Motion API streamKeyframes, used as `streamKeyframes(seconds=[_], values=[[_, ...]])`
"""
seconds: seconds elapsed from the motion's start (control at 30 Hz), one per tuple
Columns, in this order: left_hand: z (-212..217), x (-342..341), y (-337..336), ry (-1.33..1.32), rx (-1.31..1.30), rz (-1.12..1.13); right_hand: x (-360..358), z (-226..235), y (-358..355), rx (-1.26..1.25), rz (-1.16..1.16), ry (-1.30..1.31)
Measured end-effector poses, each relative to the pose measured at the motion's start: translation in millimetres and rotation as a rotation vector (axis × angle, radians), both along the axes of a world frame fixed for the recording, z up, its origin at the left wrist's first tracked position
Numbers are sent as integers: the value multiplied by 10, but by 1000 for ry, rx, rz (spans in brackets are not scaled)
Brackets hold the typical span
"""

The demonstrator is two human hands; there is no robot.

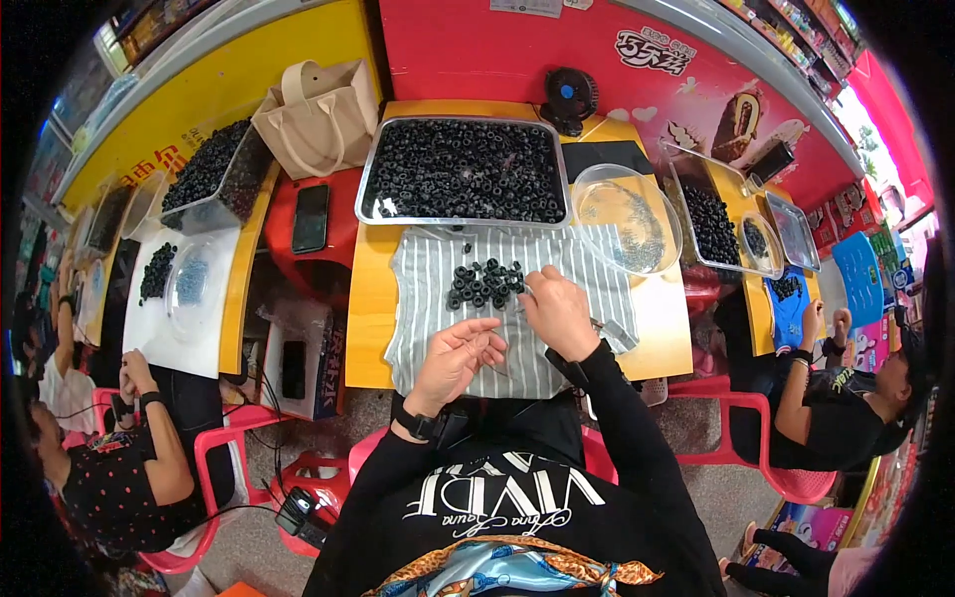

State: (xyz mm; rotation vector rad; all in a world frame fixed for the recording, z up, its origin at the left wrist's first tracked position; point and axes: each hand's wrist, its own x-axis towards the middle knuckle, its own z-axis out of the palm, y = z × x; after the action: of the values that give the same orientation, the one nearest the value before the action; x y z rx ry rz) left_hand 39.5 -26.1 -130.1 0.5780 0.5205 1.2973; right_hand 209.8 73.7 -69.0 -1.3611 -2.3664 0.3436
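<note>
On a grey-and-white striped cloth (pixel 423 328) in front of me lies a small pile of black ring-shaped pieces (pixel 485 286). My right hand (pixel 560 311) is at the right edge of this pile, palm down, with its fingers drawn together; whatever is between the fingertips is too small to make out. Nearer to me, just below the pile, my left hand (pixel 453 363) is turned partly palm up with curled fingers and the thumb close to them. Anything in that grip cannot be made out. Behind the pile stands a metal tray (pixel 464 223) full of the same black pieces.
A round clear dish (pixel 673 234) with small thin bits stands at right. A black fan (pixel 569 98) is behind the tray. At left, a phone (pixel 310 219) and a beige bag (pixel 316 124) rest on a red stool. People work at tables on both sides.
</note>
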Motion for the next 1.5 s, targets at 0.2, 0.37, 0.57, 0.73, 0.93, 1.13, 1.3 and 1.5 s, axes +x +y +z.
streamKeyframes(seconds=[0.2, 0.37, 0.57, 0.73, 0.93, 1.13, 1.3, 1.5], values=[[3, 13, 6, -8, -6, -7, -53, -117, 99, -2, 44, -39], [6, -6, -4, -36, -12, -18, 168, 62, -44, -102, 78, 199], [12, -21, -2, -2, -4, -6, 426, -16, -423, -122, 86, 219], [58, 23, 16, 32, -8, 0, 459, -176, -600, -46, 97, 177], [216, 130, 108, 712, 83, 141, 455, -246, -640, 51, 90, 184], [529, 174, 283, 1558, 326, 273, 496, -296, -666, 28, 98, 276], [543, 252, 331, 1810, 357, 209, 527, -312, -685, 18, 90, 326], [505, 221, 393, 1844, 252, 180, 561, -362, -672, 14, 88, 341]])
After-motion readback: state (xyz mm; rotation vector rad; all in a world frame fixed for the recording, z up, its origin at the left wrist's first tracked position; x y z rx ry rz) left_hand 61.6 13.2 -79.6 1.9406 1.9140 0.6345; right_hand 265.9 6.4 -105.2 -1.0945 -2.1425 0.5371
